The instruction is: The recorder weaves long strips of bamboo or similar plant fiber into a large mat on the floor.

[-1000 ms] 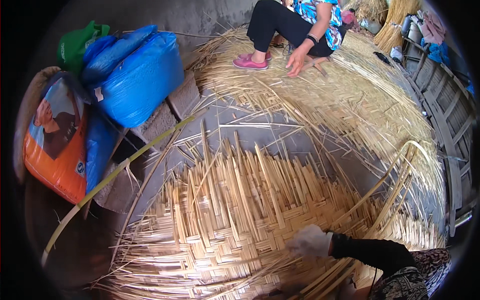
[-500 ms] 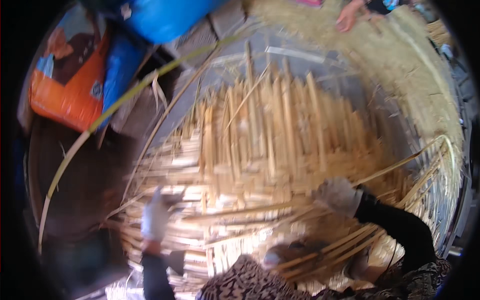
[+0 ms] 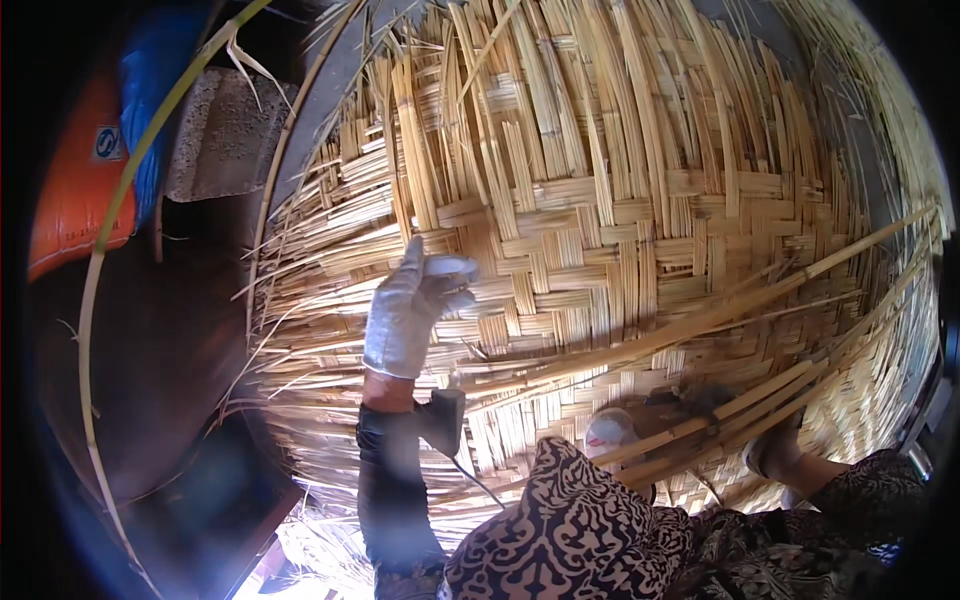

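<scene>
**Gloved hand on the woven mat**

The left hand, in a white glove, sits centre-left of the frame, fingers loosely curled on the strips of the woven bamboo mat that fills the middle and right. The right hand, lower centre and partly hidden, grips long loose bamboo strips. An orange sack lies at far left.

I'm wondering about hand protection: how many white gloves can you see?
1 for sure: on the left hand, over the woven mat. A pale blurred shape by the long strips may be a second.
</scene>
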Tool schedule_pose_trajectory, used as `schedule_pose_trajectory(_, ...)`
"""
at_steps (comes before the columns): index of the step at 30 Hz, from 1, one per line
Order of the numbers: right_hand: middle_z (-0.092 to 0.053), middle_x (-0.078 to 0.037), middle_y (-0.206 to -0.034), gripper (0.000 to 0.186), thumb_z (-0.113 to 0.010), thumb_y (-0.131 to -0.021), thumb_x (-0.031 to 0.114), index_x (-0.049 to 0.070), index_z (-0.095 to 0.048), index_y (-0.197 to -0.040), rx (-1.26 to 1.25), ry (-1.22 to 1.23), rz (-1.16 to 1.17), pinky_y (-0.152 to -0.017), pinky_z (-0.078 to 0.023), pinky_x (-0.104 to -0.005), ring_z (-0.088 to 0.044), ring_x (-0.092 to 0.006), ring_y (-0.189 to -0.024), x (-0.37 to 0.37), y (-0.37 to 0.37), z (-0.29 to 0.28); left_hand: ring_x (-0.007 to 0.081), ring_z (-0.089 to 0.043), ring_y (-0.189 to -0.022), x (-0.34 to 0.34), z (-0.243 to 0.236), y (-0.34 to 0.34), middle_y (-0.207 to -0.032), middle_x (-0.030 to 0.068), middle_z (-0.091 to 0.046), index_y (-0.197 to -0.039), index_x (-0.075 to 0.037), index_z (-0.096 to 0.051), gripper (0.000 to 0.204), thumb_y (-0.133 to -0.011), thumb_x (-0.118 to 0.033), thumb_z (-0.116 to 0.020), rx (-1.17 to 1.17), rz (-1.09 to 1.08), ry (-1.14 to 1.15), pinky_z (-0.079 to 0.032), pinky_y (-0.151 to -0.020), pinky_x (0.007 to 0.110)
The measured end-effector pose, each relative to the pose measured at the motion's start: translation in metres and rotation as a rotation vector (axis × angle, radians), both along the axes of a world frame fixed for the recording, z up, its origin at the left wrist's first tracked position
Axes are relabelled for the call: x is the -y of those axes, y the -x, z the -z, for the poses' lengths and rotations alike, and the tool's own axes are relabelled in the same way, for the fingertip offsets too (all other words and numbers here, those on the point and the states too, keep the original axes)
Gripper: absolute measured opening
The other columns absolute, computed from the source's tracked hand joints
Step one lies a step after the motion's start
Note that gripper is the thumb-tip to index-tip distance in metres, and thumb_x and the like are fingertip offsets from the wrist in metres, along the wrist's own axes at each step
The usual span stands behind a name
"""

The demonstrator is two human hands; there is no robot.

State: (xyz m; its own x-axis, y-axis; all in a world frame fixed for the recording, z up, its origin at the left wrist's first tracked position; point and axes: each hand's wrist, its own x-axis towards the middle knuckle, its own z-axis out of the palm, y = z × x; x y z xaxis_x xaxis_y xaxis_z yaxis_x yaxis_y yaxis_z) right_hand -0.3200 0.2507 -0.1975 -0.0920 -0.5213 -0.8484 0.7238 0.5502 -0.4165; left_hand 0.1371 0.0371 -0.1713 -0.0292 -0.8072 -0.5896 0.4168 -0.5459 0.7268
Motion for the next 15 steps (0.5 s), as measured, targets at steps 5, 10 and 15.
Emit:
schedule_pose_trajectory(5, -0.042, 0.003, -0.124, 0.064, -0.045, -0.077, 0.061, 0.018, -0.037, -0.124, 0.013, -0.204, 0.095, -0.098, -0.027, -0.0376, -0.038, -0.0195, -0.113, -0.028, 0.016, 0.012, 0.0246, -0.061, -0.083, 0.0, 0.0, 0.011, -0.089, 0.0149, -0.062, -0.098, 0.0, -0.057, 0.041, -0.091, -0.036, -0.038, 0.096, 0.041, 0.025, -0.049, -0.068, 0.034)
schedule_pose_trajectory(10, -0.044, 0.001, -0.126, 0.06, -0.038, -0.081, 0.06, 0.016, -0.042, -0.122, 0.052, -0.189, 0.334, -0.098, -0.028, -0.0362, -0.04, -0.0198, -0.112, -0.064, 0.047, 0.044, 0.0229, -0.058, -0.083, -0.012, -0.007, 0.003, -0.092, 0.0142, -0.06, -0.091, -0.003, -0.058, 0.041, -0.091, -0.037, -0.036, 0.191, -0.137, 0.12, -0.046, -0.064, 0.032)
schedule_pose_trajectory(15, -0.046, 0.002, -0.125, 0.051, -0.037, -0.083, 0.053, 0.017, -0.044, -0.12, -0.173, -0.209, 0.348, -0.099, -0.027, -0.033, -0.04, -0.0189, -0.114, -0.051, 0.024, 0.047, 0.0161, -0.054, -0.069, -0.084, -0.021, -0.007, -0.083, 0.0085, -0.059, -0.082, -0.005, -0.056, 0.036, -0.09, -0.036, -0.04, 0.62, -0.378, 0.008, -0.039, -0.054, 0.024)
